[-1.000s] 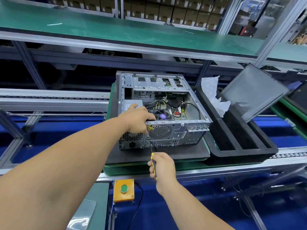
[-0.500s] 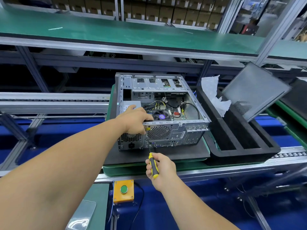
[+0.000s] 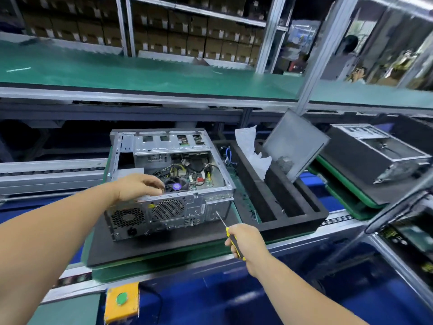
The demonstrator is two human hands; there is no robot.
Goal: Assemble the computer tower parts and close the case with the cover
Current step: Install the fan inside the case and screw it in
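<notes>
An open computer tower (image 3: 168, 184) lies on its side on a black mat (image 3: 150, 240), its rear panel facing me and its insides exposed. My left hand (image 3: 138, 186) rests on the top rear edge of the case near the fan, fingers curled with nothing clearly in them. My right hand (image 3: 246, 240) grips a yellow-and-black screwdriver (image 3: 228, 233), whose tip points at the slot area on the right of the rear panel. The dark case cover (image 3: 295, 144) leans upright in a black foam tray (image 3: 281, 207) to the right.
White plastic wrap (image 3: 250, 146) sticks out of the foam tray. Another tower (image 3: 375, 156) lies on a green pallet at the right. A yellow box with a green button (image 3: 121, 301) sits below the conveyor edge. A green shelf (image 3: 140, 73) runs behind.
My right hand moved right with the screwdriver, from below the fan to the slot area. The left hand slid slightly along the case's top edge. The view shifted right.
</notes>
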